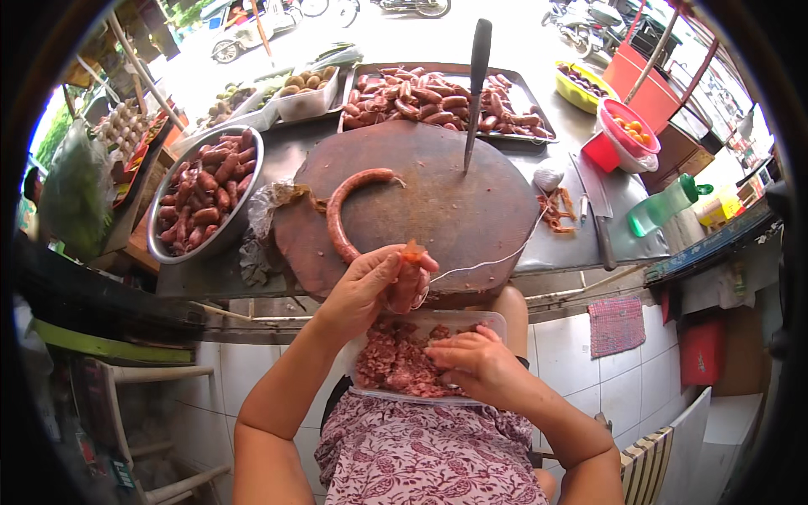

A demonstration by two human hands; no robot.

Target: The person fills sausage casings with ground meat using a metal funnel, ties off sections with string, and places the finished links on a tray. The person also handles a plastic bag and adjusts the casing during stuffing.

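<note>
My left hand (370, 282) is closed around the near end of a stuffed sausage, with a small orange translucent piece (412, 251) sticking up from the fingers. From there the long sausage (337, 210) curves over the round wooden chopping board (454, 219). White string (484, 264) trails across the board to a ball of string (548, 177). On my lap rests a clear plastic tub (498, 321) of minced meat (400, 358). My right hand (484, 364) is in the tub, fingers curled into the meat, their tips partly hidden.
A knife (476, 93) stands point-down in the board. Sausage links fill a metal tray (543, 105) behind and a metal basin (153, 223) at left. A cleaver (593, 189), another knife (604, 240) and a green bottle (661, 210) lie at right.
</note>
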